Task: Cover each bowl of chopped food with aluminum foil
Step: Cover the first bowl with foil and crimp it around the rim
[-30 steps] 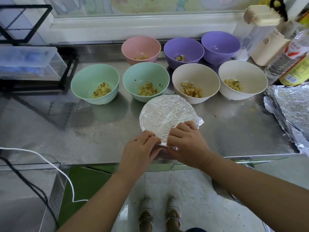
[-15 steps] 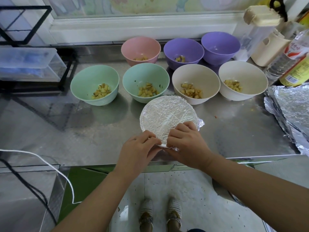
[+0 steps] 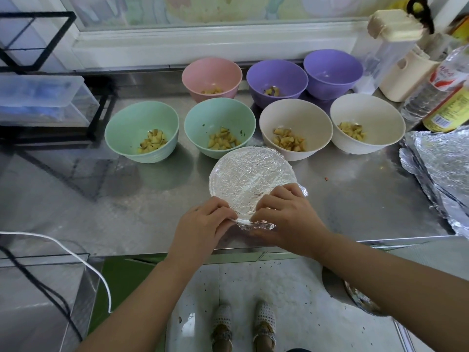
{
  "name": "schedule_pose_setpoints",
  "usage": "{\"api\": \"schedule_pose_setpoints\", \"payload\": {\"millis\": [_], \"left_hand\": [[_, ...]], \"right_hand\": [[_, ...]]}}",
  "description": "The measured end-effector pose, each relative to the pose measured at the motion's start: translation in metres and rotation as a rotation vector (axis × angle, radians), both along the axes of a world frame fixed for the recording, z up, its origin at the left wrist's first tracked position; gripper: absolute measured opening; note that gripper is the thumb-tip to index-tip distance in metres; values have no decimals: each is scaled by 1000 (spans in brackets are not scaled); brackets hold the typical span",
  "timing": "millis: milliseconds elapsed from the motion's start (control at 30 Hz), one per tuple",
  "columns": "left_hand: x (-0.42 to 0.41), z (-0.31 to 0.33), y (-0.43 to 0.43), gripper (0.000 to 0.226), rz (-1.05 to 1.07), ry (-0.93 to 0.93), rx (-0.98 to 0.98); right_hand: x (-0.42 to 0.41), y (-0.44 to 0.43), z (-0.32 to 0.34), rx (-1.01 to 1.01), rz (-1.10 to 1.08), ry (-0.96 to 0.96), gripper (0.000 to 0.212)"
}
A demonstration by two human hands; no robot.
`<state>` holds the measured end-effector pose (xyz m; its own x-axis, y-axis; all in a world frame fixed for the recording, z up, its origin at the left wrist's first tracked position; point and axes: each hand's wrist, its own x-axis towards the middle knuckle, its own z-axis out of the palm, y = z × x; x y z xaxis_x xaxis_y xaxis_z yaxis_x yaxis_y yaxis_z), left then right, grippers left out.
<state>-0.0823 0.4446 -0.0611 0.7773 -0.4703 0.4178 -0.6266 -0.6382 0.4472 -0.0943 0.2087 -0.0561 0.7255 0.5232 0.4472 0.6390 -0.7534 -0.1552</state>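
Foil-covered bowl (image 3: 251,176) sits near the front edge of the steel counter (image 3: 101,204), centre of view, just in front of the front row of bowls. Foil is drawn flat and crinkled over the top and wraps down around the rim.

Left hand (image 3: 203,224) is at the near-left rim, fingers curled, fingertips pinching the foil edge (image 3: 256,226). Right hand (image 3: 284,219) is at the near-right rim, fingers curled over the top, thumb below, also pinching the foil edge against the bowl side. The two hands nearly touch at the near rim.

Seven open bowls stand behind, uncovered.
- Front row, left to right: mint bowl (image 3: 121,128), second mint bowl (image 3: 203,118), beige bowl (image 3: 299,113), cream bowl (image 3: 368,107), each with yellowish chopped food in the bottom.
- Back row: pink bowl (image 3: 210,72) and purple bowl (image 3: 276,72), both with some chopped food, and a second purple bowl (image 3: 332,69) whose contents I cannot tell.

The second mint bowl and the beige bowl are just beside the far rim of the covered bowl.

A stack of foil sheets (image 3: 441,163) lies at the right edge of the counter, well apart from the hands. An oil bottle (image 3: 449,110) stands behind it. A clear plastic bin (image 3: 43,97) is at far left. A white cable (image 3: 83,260) trails at lower left. Shoes (image 3: 223,323) show on the floor below.
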Motion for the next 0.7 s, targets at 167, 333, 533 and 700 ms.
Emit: {"api": "schedule_pose_setpoints", "payload": {"millis": [167,333,533,700], "left_hand": [[0,-1,1,28,-19,16,21],[1,-4,2,26,-5,43,17],[-34,-8,-2,27,261,216,-202],[-67,-26,-38,34,337,576,-487]], "right_hand": [[-1,10,-1,21,-21,-44,22],[-5,21,-2,61,-65,-66,22],[0,-8,15,34,50,111,31],[1,-23,10,-56,101,151,18]]}}
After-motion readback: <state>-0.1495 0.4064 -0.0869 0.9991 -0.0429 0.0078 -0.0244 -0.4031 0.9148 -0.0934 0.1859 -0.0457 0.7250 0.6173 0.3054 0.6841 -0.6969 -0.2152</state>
